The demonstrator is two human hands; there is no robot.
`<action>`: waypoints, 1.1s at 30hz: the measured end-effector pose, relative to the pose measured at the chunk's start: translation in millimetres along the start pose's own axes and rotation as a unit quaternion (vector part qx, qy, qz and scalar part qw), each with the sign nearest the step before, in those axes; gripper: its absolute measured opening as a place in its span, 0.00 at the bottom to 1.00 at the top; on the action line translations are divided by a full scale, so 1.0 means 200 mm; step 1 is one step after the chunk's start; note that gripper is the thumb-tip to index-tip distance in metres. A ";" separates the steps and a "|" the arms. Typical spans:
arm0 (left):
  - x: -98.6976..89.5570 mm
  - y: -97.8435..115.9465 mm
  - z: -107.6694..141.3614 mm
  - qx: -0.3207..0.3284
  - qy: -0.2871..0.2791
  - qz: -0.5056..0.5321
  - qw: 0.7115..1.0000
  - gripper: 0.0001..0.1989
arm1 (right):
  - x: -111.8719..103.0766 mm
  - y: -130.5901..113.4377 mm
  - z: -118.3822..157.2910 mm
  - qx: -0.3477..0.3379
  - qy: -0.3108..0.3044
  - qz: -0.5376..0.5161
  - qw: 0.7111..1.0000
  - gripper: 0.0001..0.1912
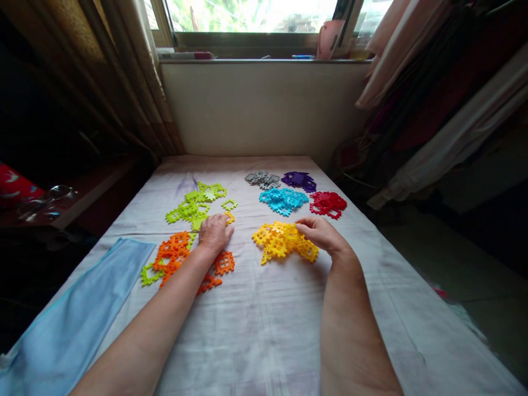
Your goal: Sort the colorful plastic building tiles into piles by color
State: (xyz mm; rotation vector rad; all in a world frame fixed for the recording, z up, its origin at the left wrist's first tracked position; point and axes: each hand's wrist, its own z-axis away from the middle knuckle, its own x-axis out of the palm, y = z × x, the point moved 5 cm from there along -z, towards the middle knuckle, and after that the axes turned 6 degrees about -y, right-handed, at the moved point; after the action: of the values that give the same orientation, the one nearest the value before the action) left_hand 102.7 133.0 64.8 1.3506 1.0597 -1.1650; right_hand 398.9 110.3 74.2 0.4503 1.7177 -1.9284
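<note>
My left hand [213, 233] is curled down between the lime-green pieces and the orange ones. A small yellow interlocking piece [230, 218] shows at its index finger and thumb, and the other fingertips are hidden. On the right side, my right hand [324, 233] pinches a yellow piece at the edge of the yellow interlocking pile [278, 241]. Lime-green interlocking pieces [187, 210] lie beyond my left hand, with one loose green piece [229, 204] to their right. Orange interlocking pieces [173, 252] spread beside and under my left forearm, a few green ones among them.
Grey [263, 179], purple [299, 180], turquoise [284, 200] and red [328, 204] piles sit farther back on the white sheet [264, 330]. A blue cloth [86, 313] lies at the left edge. Beyond stands a wall [256, 104] under a window; clothes hang right.
</note>
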 end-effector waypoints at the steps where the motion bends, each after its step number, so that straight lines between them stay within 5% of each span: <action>1: 0.00 -0.01 -0.01 -0.006 -0.005 -0.004 1.000 0.15 | -0.01 0.01 0.00 0.010 0.009 0.019 1.000 0.12; 13: -0.06 0.06 -0.01 0.033 0.019 0.064 0.997 0.11 | -0.03 0.02 -0.03 0.070 0.068 0.120 0.988 0.14; 21: 0.06 0.32 0.04 0.061 -0.022 0.346 0.936 0.15 | -0.03 0.01 -0.04 0.068 0.095 0.123 0.986 0.16; 28: 0.12 0.40 0.08 0.062 0.039 0.279 0.958 0.13 | 0.01 -0.03 -0.05 0.045 0.100 0.156 0.982 0.16; 33: 0.23 0.39 0.18 0.050 0.045 0.177 0.982 0.19 | 0.20 -0.23 -0.03 -0.065 0.054 0.247 0.965 0.18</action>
State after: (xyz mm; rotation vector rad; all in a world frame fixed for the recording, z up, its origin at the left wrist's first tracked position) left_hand 183.3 90.4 30.9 1.6079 0.7888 -0.9073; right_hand 340.1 114.1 88.4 0.8563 1.5935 -1.4480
